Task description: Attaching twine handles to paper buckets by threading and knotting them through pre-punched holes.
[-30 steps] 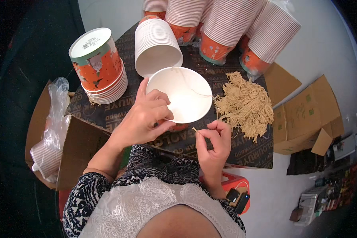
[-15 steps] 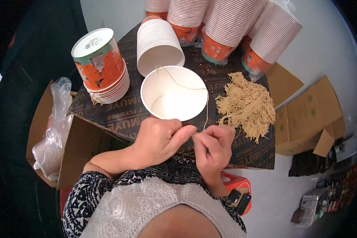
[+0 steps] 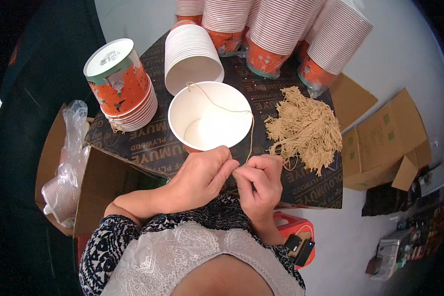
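Note:
A white-lined paper bucket (image 3: 209, 116) stands mouth up at the near middle of the table. Tan string (image 3: 252, 133) is attached at its far rim, crosses the opening and runs over the right rim down to my fingers. My left hand (image 3: 202, 173) and my right hand (image 3: 259, 183) meet just in front of the bucket, both closed in a pinch with fingertips nearly touching. The string's end passes between them; the exact grip is hidden by the fingers. To the right lies a loose heap of cut tan strings (image 3: 306, 130).
At the left, orange buckets (image 3: 121, 89) stand nested upside down. Behind the bucket, a white stack (image 3: 192, 54) lies on its side. Tall wrapped stacks (image 3: 276, 29) line the back. Cardboard boxes (image 3: 385, 140) flank the dark table (image 3: 311, 192); the left box (image 3: 103, 192) holds wrapped buckets.
The whole scene has shifted slightly left in the picture. My hands stay together on the string, with only a small change in finger position.

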`<action>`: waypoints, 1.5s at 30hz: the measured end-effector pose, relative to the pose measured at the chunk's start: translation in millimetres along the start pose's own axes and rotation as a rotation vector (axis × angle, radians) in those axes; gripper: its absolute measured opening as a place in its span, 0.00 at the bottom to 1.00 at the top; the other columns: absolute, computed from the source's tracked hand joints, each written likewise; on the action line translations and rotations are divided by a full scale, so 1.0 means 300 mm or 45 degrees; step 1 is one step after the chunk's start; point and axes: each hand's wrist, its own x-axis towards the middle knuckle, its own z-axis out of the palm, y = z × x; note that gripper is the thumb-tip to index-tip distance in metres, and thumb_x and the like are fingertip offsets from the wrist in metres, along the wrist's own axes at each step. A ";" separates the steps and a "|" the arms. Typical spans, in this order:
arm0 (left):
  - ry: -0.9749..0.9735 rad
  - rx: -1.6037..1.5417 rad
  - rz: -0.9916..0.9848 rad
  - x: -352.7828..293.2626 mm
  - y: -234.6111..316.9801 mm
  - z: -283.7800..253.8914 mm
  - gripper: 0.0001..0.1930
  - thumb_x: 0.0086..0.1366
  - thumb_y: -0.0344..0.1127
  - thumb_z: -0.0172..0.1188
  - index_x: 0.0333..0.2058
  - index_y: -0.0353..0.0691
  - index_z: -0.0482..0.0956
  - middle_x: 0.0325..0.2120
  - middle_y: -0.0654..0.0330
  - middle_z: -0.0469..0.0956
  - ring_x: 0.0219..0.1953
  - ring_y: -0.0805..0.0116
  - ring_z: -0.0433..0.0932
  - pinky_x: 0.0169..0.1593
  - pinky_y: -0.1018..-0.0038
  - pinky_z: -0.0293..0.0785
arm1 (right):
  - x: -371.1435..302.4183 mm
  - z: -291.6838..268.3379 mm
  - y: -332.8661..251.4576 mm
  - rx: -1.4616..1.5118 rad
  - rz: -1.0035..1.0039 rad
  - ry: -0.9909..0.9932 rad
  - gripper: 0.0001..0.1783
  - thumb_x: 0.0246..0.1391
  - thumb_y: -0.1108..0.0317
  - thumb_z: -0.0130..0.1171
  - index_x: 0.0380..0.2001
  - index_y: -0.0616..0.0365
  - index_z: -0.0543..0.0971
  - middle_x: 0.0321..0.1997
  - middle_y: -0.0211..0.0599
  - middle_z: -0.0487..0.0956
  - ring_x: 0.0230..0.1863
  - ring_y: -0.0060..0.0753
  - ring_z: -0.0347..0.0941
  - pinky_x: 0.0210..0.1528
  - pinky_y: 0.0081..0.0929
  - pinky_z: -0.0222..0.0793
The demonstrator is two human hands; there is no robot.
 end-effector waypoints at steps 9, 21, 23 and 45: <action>-0.092 0.057 -0.009 0.006 -0.006 0.011 0.05 0.67 0.26 0.54 0.33 0.32 0.67 0.25 0.43 0.74 0.31 0.37 0.76 0.33 0.57 0.70 | 0.000 -0.008 0.024 0.115 0.105 -0.052 0.09 0.44 0.79 0.67 0.30 0.58 0.77 0.34 0.35 0.73 0.36 0.40 0.68 0.39 0.34 0.64; -0.003 0.150 -0.091 0.005 0.027 -0.035 0.04 0.65 0.25 0.57 0.35 0.32 0.71 0.27 0.44 0.77 0.32 0.42 0.79 0.33 0.61 0.74 | -0.005 0.004 0.069 0.107 0.168 -0.002 0.10 0.43 0.82 0.65 0.29 0.59 0.76 0.33 0.37 0.72 0.35 0.41 0.67 0.38 0.35 0.63; 0.152 0.131 -0.061 0.005 0.013 -0.051 0.02 0.65 0.24 0.57 0.35 0.33 0.74 0.25 0.48 0.77 0.27 0.53 0.79 0.32 0.67 0.74 | -0.001 0.016 0.085 0.034 0.154 0.027 0.10 0.43 0.82 0.65 0.29 0.59 0.76 0.32 0.37 0.72 0.34 0.41 0.67 0.37 0.35 0.62; 0.231 0.229 0.061 0.089 -0.034 -0.132 0.03 0.64 0.23 0.57 0.36 0.32 0.74 0.27 0.58 0.74 0.27 0.67 0.74 0.32 0.74 0.71 | 0.017 0.083 0.116 -0.127 0.163 0.063 0.09 0.43 0.81 0.65 0.28 0.58 0.76 0.33 0.36 0.72 0.37 0.42 0.67 0.39 0.36 0.62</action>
